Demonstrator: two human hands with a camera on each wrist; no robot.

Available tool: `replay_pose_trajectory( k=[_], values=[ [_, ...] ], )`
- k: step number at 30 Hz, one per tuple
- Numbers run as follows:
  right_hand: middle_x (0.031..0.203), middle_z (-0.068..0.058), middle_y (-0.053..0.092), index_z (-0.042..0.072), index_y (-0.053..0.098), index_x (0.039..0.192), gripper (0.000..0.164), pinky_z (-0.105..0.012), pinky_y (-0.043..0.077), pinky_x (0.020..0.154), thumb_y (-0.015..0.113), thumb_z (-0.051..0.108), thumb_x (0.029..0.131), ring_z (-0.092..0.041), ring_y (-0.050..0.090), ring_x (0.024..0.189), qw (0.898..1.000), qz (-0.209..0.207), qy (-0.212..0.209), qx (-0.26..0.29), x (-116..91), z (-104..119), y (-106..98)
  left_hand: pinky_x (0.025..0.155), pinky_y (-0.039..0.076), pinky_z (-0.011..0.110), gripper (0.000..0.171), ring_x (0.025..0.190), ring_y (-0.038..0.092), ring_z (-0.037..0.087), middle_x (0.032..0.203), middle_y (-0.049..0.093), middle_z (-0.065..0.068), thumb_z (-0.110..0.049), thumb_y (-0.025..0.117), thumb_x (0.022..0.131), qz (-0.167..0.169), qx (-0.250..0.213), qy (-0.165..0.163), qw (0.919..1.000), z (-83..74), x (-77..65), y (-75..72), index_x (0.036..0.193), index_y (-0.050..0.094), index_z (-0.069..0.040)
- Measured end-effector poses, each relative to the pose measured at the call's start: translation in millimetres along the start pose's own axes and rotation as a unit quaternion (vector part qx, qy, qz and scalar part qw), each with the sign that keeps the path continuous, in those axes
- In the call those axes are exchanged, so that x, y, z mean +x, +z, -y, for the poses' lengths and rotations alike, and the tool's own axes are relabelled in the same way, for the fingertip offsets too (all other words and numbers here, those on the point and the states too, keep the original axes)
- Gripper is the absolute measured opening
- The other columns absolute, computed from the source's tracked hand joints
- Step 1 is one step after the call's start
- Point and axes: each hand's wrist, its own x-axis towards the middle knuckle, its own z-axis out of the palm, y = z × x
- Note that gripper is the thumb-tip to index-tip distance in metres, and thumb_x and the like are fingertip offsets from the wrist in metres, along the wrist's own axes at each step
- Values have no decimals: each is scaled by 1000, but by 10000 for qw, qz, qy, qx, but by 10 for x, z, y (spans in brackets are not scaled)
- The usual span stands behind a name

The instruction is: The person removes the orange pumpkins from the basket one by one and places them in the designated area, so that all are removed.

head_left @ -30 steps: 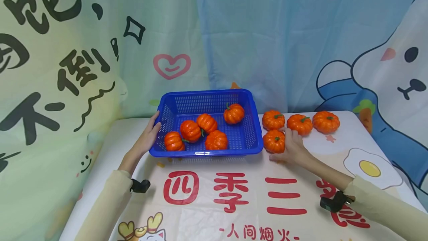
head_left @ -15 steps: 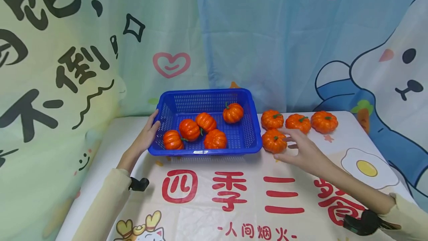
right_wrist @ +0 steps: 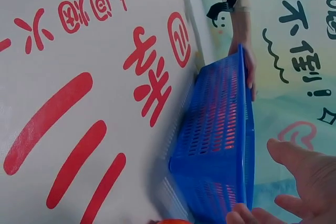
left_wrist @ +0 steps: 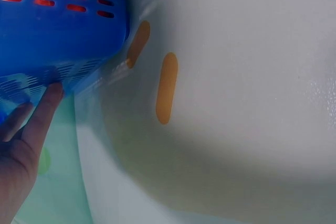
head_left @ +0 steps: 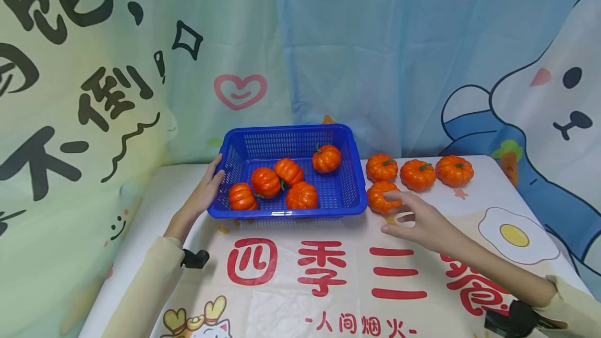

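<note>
A blue plastic basket (head_left: 286,214) stands at the back of the table and holds several small orange pumpkins (head_left: 302,195). Against its left side rests my left hand (head_left: 205,190), the straight fingers (left_wrist: 44,116) touching the outer wall in the left wrist view. Beyond the basket's right side sits a nearer orange pumpkin (head_left: 379,198). My right hand (head_left: 424,221) is at this pumpkin, fingers spread and thumb apart, holding nothing; its fingertips overlap the pumpkin's right edge, and I cannot tell whether they touch. In the right wrist view the right hand (right_wrist: 310,182) shows beside the basket.
Behind the nearer pumpkin, a row holds a left pumpkin (head_left: 382,168), a middle pumpkin (head_left: 417,176) and a right pumpkin (head_left: 454,171). A printed cloth (head_left: 281,306) covers the table. A patterned curtain (head_left: 338,56) hangs right behind the basket.
My right hand has drawn back to the right from around the nearer pumpkin, its fingers spreading. The left hand and the basket stay nearly where they were.
</note>
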Motion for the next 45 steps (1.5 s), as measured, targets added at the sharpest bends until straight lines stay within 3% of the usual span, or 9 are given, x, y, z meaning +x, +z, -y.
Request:
replay_pose_trajectory(
  k=[8, 18, 28, 35, 39, 45],
  values=[
    [131, -18, 58, 9, 45, 142, 68, -45, 58, 87, 73, 32, 86, -34, 62, 114, 9973, 561, -26, 474, 23, 131, 90, 117, 6, 66, 57, 148, 7, 49, 162, 2, 24, -19, 25, 106, 57, -134, -127, 9998, -75, -16, -20, 157, 1, -9],
    [134, -19, 55, 6, 45, 141, 66, -39, 58, 86, 74, 27, 85, -34, 63, 113, 9960, 696, -133, 545, 67, 213, 169, 118, 9, 65, 58, 149, 9, 45, 164, 3, 18, -32, 24, 107, -21, 8, 8, 10000, -17, -16, -13, 158, 0, -19],
    [136, -18, 54, 6, 48, 139, 62, -30, 58, 86, 73, 27, 86, -28, 64, 111, 9909, 985, -632, 659, 218, 427, 261, 118, 9, 65, 58, 149, 10, 46, 164, 4, 19, -30, 25, 107, -36, -8, 19, 10000, -26, -17, -4, 158, 0, -17],
    [138, -18, 52, 8, 48, 139, 61, -30, 58, 86, 72, 29, 87, -32, 63, 114, 9894, 1130, -566, 720, 267, 471, 333, 117, 9, 66, 58, 148, 10, 47, 163, 3, 20, -29, 24, 107, 1, -25, 54, 10000, -6, -10, 7, 158, 0, -16],
    [138, -18, 51, 8, 49, 139, 59, -29, 58, 86, 71, 29, 88, -35, 62, 116, 9888, 1169, -569, 728, 437, 537, 318, 118, 9, 65, 57, 149, 10, 46, 163, 4, 20, -29, 24, 107, -23, 11, 48, 10000, -13, -26, -7, 158, 1, -17],
    [140, -20, 50, 6, 48, 140, 56, -38, 57, 90, 69, 20, 90, -38, 59, 120, 9901, 1096, -618, 621, 942, 684, 293, 118, 9, 65, 58, 148, 10, 46, 163, 4, 20, -29, 25, 107, -21, -12, 48, 10000, -16, -15, 6, 158, 1, -16]
  ],
)
